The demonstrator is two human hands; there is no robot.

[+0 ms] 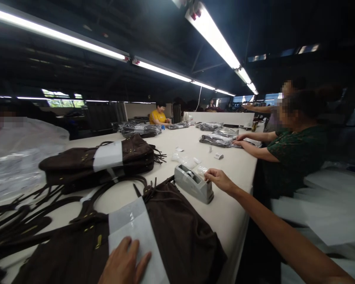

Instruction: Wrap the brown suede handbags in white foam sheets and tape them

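Near bag (180, 225) on table (230, 215) | my left hand (124, 262) flat on its paper (137, 227), gripping nothing | right hand (220, 180) curled at dispenser (192, 186) — grip, I can't tell | far bag (136, 154) banded; near one's fastening — seemingly left

The bag (182, 225) looks matt, the strip (131, 221) papery.

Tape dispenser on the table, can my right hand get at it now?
Likely yes: your right hand is right at one end of the tape dispenser, with nothing visible in between.
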